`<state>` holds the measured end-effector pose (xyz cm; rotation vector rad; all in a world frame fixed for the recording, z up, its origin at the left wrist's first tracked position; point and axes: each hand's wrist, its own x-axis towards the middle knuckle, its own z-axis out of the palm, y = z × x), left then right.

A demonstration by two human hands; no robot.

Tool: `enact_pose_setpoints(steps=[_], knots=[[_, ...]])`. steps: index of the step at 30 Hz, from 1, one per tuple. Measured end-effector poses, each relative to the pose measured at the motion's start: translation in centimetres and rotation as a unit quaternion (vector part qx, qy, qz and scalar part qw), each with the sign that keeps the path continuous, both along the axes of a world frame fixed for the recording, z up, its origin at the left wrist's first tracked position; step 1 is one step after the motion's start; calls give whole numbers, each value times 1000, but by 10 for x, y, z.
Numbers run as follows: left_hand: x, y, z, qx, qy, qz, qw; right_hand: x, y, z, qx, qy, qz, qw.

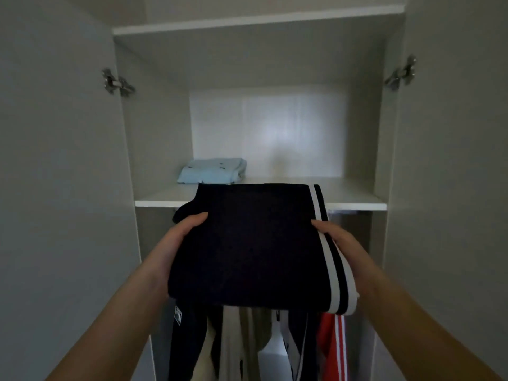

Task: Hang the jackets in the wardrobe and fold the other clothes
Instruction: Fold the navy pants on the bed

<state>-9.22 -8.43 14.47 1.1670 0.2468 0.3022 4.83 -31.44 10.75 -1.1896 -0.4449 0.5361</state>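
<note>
I hold a folded dark navy garment (247, 243) with white side stripes flat in front of the open wardrobe. My left hand (176, 240) grips its left edge, thumb on top. My right hand (338, 243) grips its right, striped edge. The garment's far edge reaches the front lip of the wardrobe shelf (354, 202). A folded light blue garment (211, 170) lies on that shelf at the back left. Below the shelf hang jackets: a dark one (187, 339), a pale one (236, 345) and a red one with white stripes (332, 350), partly hidden by what I hold.
Both wardrobe doors stand open, the left door (55, 160) and the right door (453, 160), each with a metal hinge near the top. A higher shelf (247, 22) closes the compartment above. The shelf to the right of the blue garment is bare.
</note>
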Motion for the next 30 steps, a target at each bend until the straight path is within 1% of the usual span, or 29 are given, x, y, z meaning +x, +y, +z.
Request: enact_pose_setpoints(steps=[2, 4, 8, 14, 17, 20, 23, 26, 27, 28, 29, 30], knots=[[19, 27, 11, 14, 1, 9, 1000, 30, 29, 26, -15, -11, 12, 1000], [45, 61, 27, 55, 51, 34, 997, 57, 60, 52, -29, -15, 10, 999], [108, 124, 53, 126, 99, 104, 982, 120, 126, 86, -79, -37, 1, 996], [231, 224, 102, 265, 131, 166, 941, 230, 234, 125, -126, -56, -36, 990], [300, 279, 134, 325, 134, 188, 917, 288, 294, 152, -124, -68, -62, 988], [373, 341, 167, 380, 117, 208, 894, 351, 360, 184, -128, -88, -89, 984], [442, 396, 192, 437, 114, 232, 862, 412, 416, 203, -124, -106, -113, 980], [503, 440, 195, 494, 123, 246, 825, 466, 462, 201, -124, -115, -134, 976], [521, 453, 189, 524, 134, 246, 804, 482, 475, 195, -139, -117, -146, 972], [538, 466, 177, 565, 152, 240, 775, 498, 487, 184, -156, -114, -159, 968], [553, 477, 160, 600, 171, 236, 745, 509, 498, 171, -185, -115, -162, 963], [566, 486, 140, 625, 184, 233, 722, 519, 508, 155, -228, -121, -155, 954]])
